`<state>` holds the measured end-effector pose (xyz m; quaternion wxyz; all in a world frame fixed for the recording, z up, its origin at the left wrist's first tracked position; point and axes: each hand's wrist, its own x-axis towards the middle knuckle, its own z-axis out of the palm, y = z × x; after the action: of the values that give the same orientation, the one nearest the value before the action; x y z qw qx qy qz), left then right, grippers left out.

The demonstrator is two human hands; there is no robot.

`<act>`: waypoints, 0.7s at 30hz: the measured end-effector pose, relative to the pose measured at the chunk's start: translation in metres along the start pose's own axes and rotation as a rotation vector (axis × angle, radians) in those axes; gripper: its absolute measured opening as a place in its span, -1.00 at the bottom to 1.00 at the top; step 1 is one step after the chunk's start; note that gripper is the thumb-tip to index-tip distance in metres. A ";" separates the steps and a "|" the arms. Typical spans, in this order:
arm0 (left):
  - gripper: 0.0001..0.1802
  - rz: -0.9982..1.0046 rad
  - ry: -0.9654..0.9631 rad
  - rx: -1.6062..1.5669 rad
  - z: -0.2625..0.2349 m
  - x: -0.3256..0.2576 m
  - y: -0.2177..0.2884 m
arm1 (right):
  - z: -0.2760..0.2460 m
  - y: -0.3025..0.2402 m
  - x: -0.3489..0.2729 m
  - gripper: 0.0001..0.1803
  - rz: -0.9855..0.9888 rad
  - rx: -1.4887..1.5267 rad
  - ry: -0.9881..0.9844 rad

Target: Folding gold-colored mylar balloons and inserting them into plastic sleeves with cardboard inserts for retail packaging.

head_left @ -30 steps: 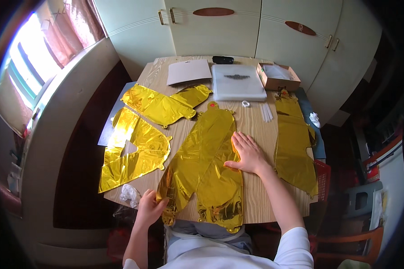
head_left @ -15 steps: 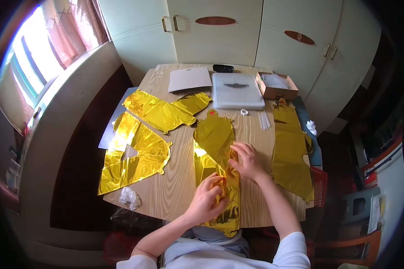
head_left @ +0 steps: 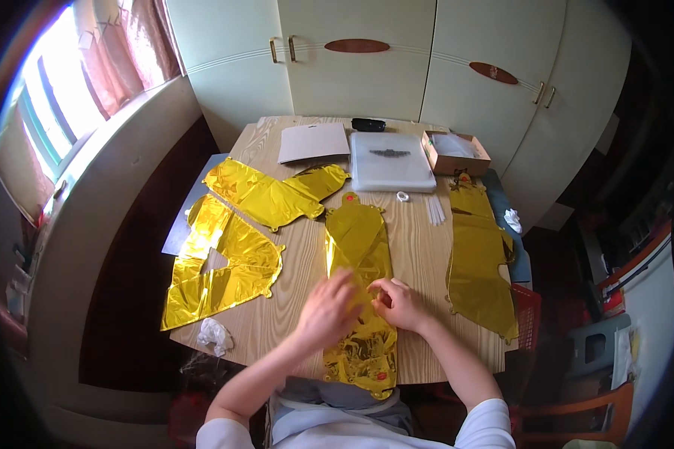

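Observation:
A long, flat gold foil balloon (head_left: 356, 239) lies folded lengthwise down the middle of the wooden table (head_left: 416, 247), its crumpled lower end hanging over the near edge. My left hand (head_left: 328, 308) presses flat on its left side. My right hand (head_left: 397, 301) pinches its right edge, fingers curled on the foil. Both hands meet over the balloon's lower half.
More gold foil balloons lie on the table: two at the left (head_left: 221, 262) (head_left: 273, 192) and one at the right edge (head_left: 479, 258). A white flat pack (head_left: 392, 160), a sheet of card (head_left: 314, 142), an open cardboard box (head_left: 453, 152), white straws (head_left: 434, 210) and crumpled white plastic (head_left: 215, 334) are around. Cupboards stand behind.
The wide balloon has been folded in half lengthwise and now looks narrow. My left hand came up from the table's near edge onto the foil, beside my right hand.

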<state>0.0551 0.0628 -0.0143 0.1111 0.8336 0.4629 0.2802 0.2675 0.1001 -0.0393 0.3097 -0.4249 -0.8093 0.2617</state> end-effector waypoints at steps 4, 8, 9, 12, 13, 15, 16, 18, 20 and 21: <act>-0.29 -0.001 -0.121 0.184 -0.004 0.023 -0.042 | 0.001 -0.007 -0.004 -0.81 -0.026 -0.107 -0.004; -0.16 0.031 -0.266 0.175 0.003 0.031 -0.065 | 0.005 -0.005 -0.004 -0.83 -0.130 -0.173 0.021; -0.14 0.031 -0.288 0.187 0.005 0.032 -0.066 | 0.006 -0.005 -0.004 -0.83 -0.139 -0.176 0.023; -0.10 0.034 -0.328 0.227 0.012 0.034 -0.071 | 0.006 -0.004 -0.004 -0.82 -0.159 -0.180 0.025; -0.08 0.034 -0.337 0.242 0.013 0.035 -0.073 | 0.006 -0.005 -0.004 -0.82 -0.158 -0.179 0.021; -0.07 0.050 -0.339 0.276 0.012 0.037 -0.078 | 0.006 -0.004 -0.004 -0.83 -0.160 -0.178 0.019; -0.07 0.060 -0.341 0.294 0.011 0.038 -0.079 | 0.006 -0.003 -0.004 -0.83 -0.161 -0.178 0.019; -0.06 0.064 -0.363 0.313 0.008 0.043 -0.082 | 0.007 -0.001 -0.004 -0.83 -0.166 -0.181 0.020; -0.05 0.062 -0.366 0.314 0.006 0.047 -0.086 | 0.008 0.001 -0.005 -0.83 -0.172 -0.186 0.022; -0.05 0.059 -0.359 0.304 0.007 0.049 -0.089 | 0.008 0.002 -0.005 -0.83 -0.175 -0.185 0.027</act>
<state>0.0167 0.1528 -0.0415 0.0567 0.8903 0.4480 0.0578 0.2647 0.0956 -0.0472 0.3016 -0.3831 -0.8597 0.1522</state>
